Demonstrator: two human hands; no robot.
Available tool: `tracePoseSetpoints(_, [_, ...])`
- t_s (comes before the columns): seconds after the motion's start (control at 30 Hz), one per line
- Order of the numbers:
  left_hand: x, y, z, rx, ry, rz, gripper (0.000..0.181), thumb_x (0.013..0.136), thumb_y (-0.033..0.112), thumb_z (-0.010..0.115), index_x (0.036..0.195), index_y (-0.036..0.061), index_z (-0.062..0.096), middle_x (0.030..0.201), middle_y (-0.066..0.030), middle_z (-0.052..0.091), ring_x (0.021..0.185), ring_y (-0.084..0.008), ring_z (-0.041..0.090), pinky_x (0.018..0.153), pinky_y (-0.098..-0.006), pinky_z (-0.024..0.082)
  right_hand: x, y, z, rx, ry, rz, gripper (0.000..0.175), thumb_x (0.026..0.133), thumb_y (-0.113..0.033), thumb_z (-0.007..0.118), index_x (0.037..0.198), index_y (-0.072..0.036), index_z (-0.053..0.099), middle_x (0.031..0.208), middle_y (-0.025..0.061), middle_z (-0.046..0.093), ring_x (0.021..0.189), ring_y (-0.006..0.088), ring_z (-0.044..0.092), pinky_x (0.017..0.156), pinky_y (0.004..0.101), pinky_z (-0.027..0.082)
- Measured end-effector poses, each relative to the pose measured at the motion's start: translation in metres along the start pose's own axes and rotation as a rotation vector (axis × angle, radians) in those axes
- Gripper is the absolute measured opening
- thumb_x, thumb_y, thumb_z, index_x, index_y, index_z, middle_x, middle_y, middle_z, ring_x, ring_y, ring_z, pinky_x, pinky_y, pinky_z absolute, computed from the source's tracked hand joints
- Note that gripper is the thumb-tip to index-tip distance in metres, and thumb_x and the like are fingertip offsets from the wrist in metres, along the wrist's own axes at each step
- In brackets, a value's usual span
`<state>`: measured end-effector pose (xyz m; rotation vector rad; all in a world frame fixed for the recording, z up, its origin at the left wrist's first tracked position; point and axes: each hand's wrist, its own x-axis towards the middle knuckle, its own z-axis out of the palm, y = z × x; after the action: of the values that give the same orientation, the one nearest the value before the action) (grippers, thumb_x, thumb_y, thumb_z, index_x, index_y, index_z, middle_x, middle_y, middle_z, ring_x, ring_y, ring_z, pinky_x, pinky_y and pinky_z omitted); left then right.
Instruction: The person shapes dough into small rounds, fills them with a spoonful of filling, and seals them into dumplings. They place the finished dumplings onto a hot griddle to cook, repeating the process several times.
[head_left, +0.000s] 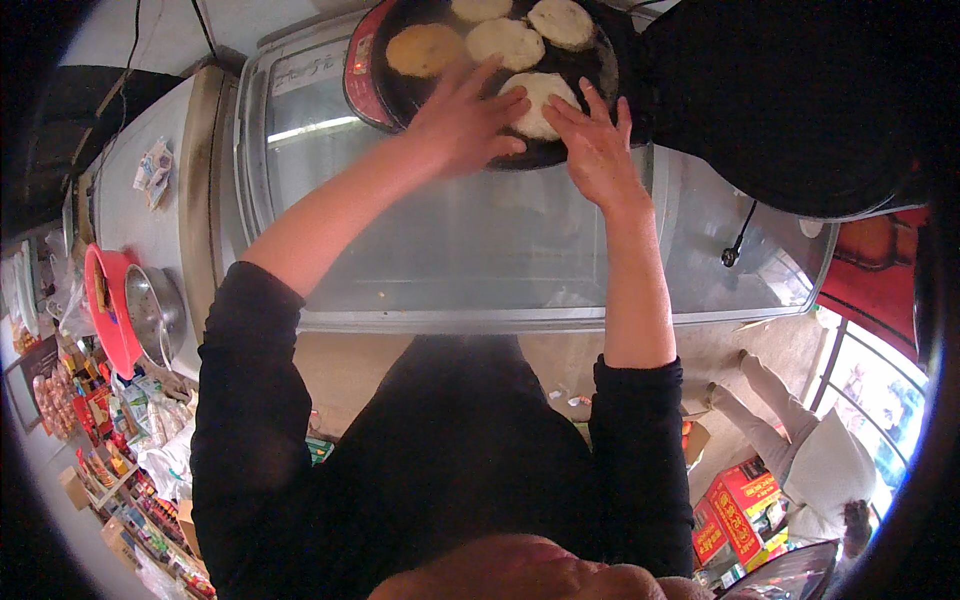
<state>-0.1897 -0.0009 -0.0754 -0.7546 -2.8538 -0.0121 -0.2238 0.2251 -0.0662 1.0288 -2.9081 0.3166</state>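
Both my hands are over a round black electric griddle (409, 94), at the near edge of its hot plate. A pale round of flatbread dough (541, 86) lies between them. My left hand (469, 120) reaches in from the left, slightly blurred, its fingertips at the round's left edge. On the other side, my right hand (596, 142) rests its index fingertip at the round's right edge, the other fingers spread. Behind lie several more rounds: a yellower flatbread (424, 50), a pale flatbread (505, 45) in the middle and another flatbread (562, 22) at right.
The griddle stands on a glass-topped chest freezer (450, 247); its black lid (795, 112) is folded open to the right. A power plug (730, 257) lies on the freezer. At left are a red basin (112, 315) and a steel bowl (154, 315). A person (825, 457) is at lower right, near red cartons (739, 502).
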Motion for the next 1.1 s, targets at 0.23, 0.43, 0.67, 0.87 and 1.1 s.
tracePoseSetpoints(0.23, [0.02,-0.014,0.009,-0.277,-0.03,-0.055,0.055,0.104,0.054,0.035,0.142,0.0209,0.057,0.155,0.0044,0.046,0.15,-0.0388,0.019,0.119,-0.0594,0.014,0.007,0.008,-0.007,0.063,0.063,0.041,0.058,0.085,0.013,0.044,0.13,-0.018,0.065,0.145,-0.0001,0.056,0.149,0.0265,0.031,0.12,0.0625,0.012])
tracePoseSetpoints(0.43, [0.028,-0.027,-0.002,-0.217,-0.11,-0.053,0.056,0.104,0.053,0.034,0.145,0.0198,0.055,0.156,0.0038,0.044,0.15,-0.0403,0.018,0.119,-0.0599,0.013,0.006,0.013,-0.01,0.013,-0.035,0.049,0.06,0.085,0.014,0.044,0.13,-0.019,0.065,0.146,0.0,0.056,0.149,0.0252,0.03,0.12,0.0627,0.012])
tracePoseSetpoints(0.67, [0.0,-0.013,-0.019,-0.161,-0.241,0.088,0.06,0.104,0.056,0.031,0.14,0.0174,0.059,0.156,0.0013,0.044,0.15,-0.0425,0.016,0.121,-0.0597,0.007,-0.003,-0.004,-0.008,0.052,-0.073,-0.022,0.061,0.086,0.013,0.043,0.131,-0.022,0.066,0.146,-0.0023,0.056,0.149,0.0245,0.03,0.12,0.0614,0.012])
tracePoseSetpoints(0.87, [0.001,-0.021,-0.005,-0.462,-0.104,-0.123,0.056,0.104,0.053,0.033,0.139,0.0204,0.061,0.154,0.0032,0.046,0.15,-0.0419,0.017,0.119,-0.0652,0.011,-0.004,0.006,-0.013,0.068,0.025,0.036,0.059,0.085,0.012,0.045,0.13,-0.021,0.066,0.144,-0.0015,0.058,0.149,0.0246,0.032,0.12,0.0612,0.013])
tracePoseSetpoints(1.1, [0.003,-0.017,0.002,-0.065,-0.119,0.034,0.055,0.104,0.054,0.036,0.143,0.0208,0.057,0.156,0.005,0.044,0.15,-0.0394,0.017,0.121,-0.0602,0.012,-0.001,0.001,-0.008,-0.011,-0.131,0.023,0.066,0.082,0.014,0.044,0.134,-0.022,0.063,0.146,-0.0024,0.055,0.149,0.0238,0.032,0.118,0.0624,0.016])
